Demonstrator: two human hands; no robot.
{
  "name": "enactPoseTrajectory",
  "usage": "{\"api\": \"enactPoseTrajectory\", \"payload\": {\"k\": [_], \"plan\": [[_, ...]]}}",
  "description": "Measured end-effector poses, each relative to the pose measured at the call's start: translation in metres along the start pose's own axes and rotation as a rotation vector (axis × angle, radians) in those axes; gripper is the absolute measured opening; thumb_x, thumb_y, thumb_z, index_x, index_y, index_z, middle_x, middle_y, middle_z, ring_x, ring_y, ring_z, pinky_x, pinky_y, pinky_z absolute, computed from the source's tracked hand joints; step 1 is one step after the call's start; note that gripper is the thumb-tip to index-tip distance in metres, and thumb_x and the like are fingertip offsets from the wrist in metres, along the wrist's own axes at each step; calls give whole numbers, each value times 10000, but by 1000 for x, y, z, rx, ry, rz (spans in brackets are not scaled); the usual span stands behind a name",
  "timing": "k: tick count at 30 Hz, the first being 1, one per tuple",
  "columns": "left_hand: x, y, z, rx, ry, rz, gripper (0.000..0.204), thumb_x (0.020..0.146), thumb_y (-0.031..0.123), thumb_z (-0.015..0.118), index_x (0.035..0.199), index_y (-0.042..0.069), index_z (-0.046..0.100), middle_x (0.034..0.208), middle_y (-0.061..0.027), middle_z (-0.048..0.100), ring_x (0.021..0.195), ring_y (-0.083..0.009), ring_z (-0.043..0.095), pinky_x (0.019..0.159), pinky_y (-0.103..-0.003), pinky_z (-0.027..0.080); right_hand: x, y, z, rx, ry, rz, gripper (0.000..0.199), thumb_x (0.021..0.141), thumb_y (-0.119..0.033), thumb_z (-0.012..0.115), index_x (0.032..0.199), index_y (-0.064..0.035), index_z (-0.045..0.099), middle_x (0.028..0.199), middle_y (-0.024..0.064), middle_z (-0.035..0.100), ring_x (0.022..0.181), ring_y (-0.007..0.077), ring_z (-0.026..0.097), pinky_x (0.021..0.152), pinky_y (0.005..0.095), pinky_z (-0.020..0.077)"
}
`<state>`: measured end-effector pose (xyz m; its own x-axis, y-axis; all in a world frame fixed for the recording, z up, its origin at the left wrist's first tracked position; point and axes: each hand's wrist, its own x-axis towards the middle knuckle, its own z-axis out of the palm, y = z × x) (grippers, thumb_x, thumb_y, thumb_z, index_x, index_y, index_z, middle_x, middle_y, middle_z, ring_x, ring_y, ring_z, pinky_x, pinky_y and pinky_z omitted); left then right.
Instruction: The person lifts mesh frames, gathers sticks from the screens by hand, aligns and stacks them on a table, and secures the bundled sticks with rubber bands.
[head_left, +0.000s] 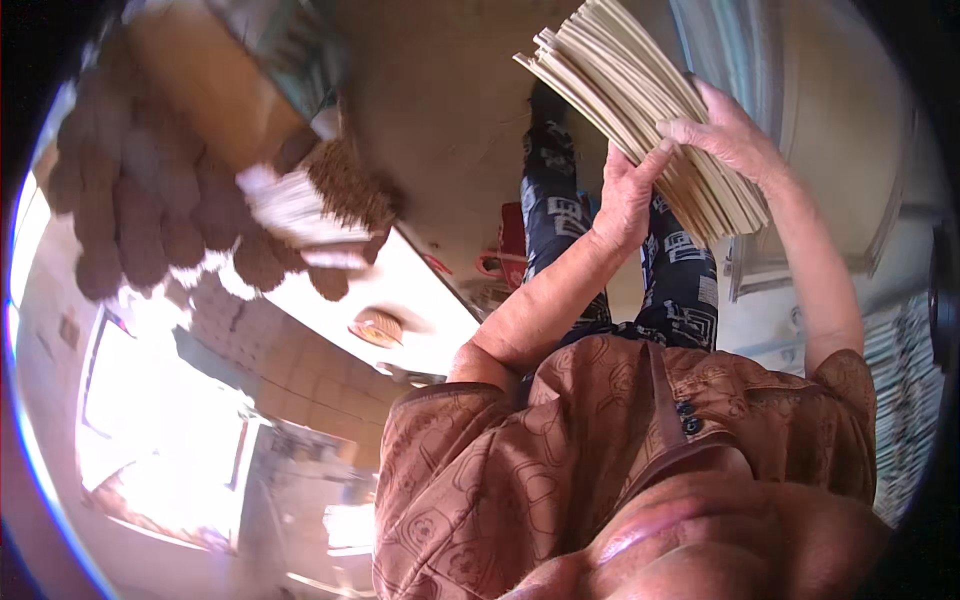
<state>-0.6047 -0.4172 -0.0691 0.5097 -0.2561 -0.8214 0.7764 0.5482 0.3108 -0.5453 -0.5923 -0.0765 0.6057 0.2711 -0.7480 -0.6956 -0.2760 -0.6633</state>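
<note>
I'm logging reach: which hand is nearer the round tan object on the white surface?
Left. The left hand, holding pale sticks, is right of the round tan object; the right hand, farther right.

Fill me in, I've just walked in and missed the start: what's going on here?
A person in a brown patterned shirt is holding a loose bundle of thin, pale sticks at a slant above their legs. The left hand and the right hand both grip it. To the person's left, a small round tan object sits on a white tabletop, near a blurred pile of dark brown, round-ended bundles.
</note>
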Motion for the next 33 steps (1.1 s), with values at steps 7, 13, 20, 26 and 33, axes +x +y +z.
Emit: {"api": "enactPoseTrajectory", "payload": {"k": [7,13,20,26,33], "plan": [[-87,93,-71,-208,134,194,560,920,174,643,1391,37,373,1313,-93,515,1202,-195,502,1032,-343,404,32,-121,129,-296,-227,-91,778,768,-435,734,1286,87,478,1195,224,625,1113,282,600,981,362,437],[-138,163,-129,-349,216,372,582,914,172,651,1397,29,360,1316,-96,515,1203,-196,501,1045,-345,387,59,-206,234,-447,-360,-204,638,774,-376,731,1213,45,540,1125,217,648,1050,285,629,925,372,466],[-183,219,-206,-497,336,531,567,905,150,660,1383,28,381,1305,-85,530,1205,-190,505,1044,-337,387,85,-267,360,-587,-471,-178,520,789,-270,729,1179,31,562,1075,153,665,986,196,625,901,329,479],[-197,250,-270,-608,354,626,534,893,160,684,1355,59,436,1264,-53,564,1163,-193,540,1013,-351,423,122,-276,444,-657,-531,-241,628,771,-303,747,1219,82,535,1116,189,650,1010,200,619,897,325,484],[-199,279,-328,-621,425,649,464,895,157,670,1307,68,475,1204,-63,601,1103,-222,583,966,-386,477,146,-294,508,-651,-636,-278,723,754,-380,746,1234,109,515,1121,210,647,1003,225,634,878,339,496]]}}
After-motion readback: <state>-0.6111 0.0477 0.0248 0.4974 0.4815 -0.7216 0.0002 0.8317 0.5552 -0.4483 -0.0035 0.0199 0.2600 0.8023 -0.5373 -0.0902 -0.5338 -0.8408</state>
